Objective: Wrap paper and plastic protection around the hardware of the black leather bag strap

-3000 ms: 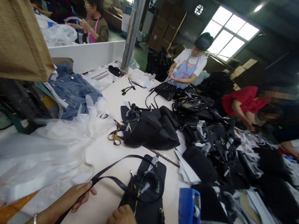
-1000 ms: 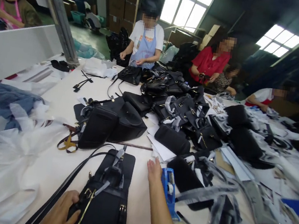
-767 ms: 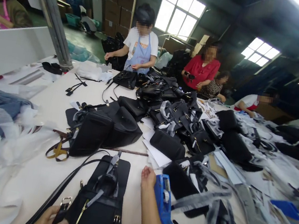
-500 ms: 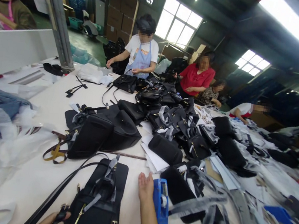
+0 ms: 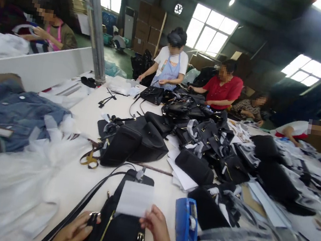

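Note:
A black handbag lies flat on the white table right in front of me. My left hand grips its strap clasp at the bag's left edge, and the long black strap runs up and away from there. My right hand holds a translucent white sheet over the bag's upper part. A blue tape dispenser stands just right of my right hand.
A heap of black handbags covers the middle and right of the table, with white papers among them. Clear plastic bags and denim clothes lie at the left. Several people work across the table. A metal post rises at the back left.
My right hand has come back from beside the tape dispenser and now holds a white sheet over the bag. My left hand stays on the strap clasp. The view has swung left.

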### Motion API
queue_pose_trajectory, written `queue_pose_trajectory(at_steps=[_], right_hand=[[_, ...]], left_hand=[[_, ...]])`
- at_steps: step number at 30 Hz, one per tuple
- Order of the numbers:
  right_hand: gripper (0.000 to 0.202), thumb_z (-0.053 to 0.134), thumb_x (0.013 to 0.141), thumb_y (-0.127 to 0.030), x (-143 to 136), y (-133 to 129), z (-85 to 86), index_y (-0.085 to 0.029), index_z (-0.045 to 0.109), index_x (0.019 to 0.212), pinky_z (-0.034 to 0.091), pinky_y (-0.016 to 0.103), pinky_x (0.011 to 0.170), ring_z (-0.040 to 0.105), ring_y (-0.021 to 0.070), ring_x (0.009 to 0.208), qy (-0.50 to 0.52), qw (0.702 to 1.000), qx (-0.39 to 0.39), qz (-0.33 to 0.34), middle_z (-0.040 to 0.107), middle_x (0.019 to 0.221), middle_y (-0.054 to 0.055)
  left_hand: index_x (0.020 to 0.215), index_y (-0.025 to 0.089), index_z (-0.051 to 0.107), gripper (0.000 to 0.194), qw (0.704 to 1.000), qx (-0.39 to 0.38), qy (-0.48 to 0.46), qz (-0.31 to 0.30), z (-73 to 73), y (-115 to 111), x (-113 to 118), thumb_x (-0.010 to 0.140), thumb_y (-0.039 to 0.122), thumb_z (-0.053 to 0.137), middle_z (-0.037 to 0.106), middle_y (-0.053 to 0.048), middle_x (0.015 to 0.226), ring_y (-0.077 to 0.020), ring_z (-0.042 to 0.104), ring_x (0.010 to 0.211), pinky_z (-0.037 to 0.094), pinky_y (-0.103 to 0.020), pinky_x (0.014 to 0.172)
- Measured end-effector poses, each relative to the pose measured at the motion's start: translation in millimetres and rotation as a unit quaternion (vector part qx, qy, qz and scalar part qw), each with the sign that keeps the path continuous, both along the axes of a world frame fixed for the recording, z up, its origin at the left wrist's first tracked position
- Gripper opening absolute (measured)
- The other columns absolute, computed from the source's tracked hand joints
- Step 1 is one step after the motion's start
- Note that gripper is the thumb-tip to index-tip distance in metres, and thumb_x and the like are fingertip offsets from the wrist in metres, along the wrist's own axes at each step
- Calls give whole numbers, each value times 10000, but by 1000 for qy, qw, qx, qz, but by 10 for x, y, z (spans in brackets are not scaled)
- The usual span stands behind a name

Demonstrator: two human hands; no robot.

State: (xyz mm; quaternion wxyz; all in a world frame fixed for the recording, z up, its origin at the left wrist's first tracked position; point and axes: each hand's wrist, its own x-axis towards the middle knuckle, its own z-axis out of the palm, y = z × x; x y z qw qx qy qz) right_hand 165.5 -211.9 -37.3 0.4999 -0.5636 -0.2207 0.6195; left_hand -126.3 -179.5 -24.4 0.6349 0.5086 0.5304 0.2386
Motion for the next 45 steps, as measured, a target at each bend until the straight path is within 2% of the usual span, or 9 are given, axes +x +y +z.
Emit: queue_pose_trajectory(at_steps=[4,8,12,15,21,29,40,43,45], right_hand=[[92,532,730,-218,-40,-84,336,-161,603,745,448,226,549,621,143,577,-129,947,4,293,642,643,-12],[127,506,699,-186,-296,164,450,-178,630,725,405,215,531,605,146,586,-214,887,52,405,655,654,-20],[119,533,733,-229,-669,362,436,-184,623,796,389,212,582,564,132,649,-222,909,115,334,640,699,-25],[193,541,782,-337,-884,312,311,-190,592,896,366,207,550,520,116,603,-135,954,104,247,594,690,-36],[321,632,733,-366,-1073,34,96,-198,568,999,416,231,584,561,140,657,-45,988,64,131,625,796,-9],[394,649,716,-309,-1065,62,224,-211,548,1084,465,291,725,612,188,830,-29,988,103,115,660,937,14],[338,654,740,-458,-1249,140,183,-175,627,921,445,270,631,595,187,705,-127,991,35,0,680,819,38],[314,637,758,-447,-1241,166,202,-186,636,934,443,263,627,596,185,699,-138,989,52,4,686,816,30],[284,627,774,-414,-1231,175,234,-206,647,966,452,270,703,611,195,778,-174,981,82,16,696,886,26]], left_hand=[[1101,261,668,373,989,105,35,-94,438,33,27,821,478,551,274,-21,1538,-270,274,1390,225,-437,1150],[1044,237,705,291,984,88,-1,-154,548,82,10,801,365,608,388,-60,1481,-285,340,1354,255,-447,1132],[1145,199,660,357,986,47,-80,-141,485,103,-8,810,298,589,659,-71,1191,-282,568,1124,387,-437,1041],[1225,217,602,416,985,47,-131,-98,429,80,11,810,246,588,650,-42,1221,-258,550,1159,366,-395,1063],[1210,203,606,446,992,42,-116,-36,264,63,57,775,294,644,591,-73,1308,-264,484,1249,316,-387,1106],[1175,192,615,410,991,35,-126,-13,225,119,183,767,236,603,675,-63,1159,-271,597,1072,454,-365,957],[1347,269,469,569,991,110,-62,-38,241,86,205,792,207,577,641,-43,1226,-253,517,1197,316,-389,1087],[1441,277,278,729,991,48,-125,-7,268,95,183,793,225,609,685,-44,1103,-240,614,1000,435,-400,957],[1417,232,334,729,980,-18,-196,6,284,104,156,768,248,667,687,-66,1080,-237,623,971,458,-385,919]])
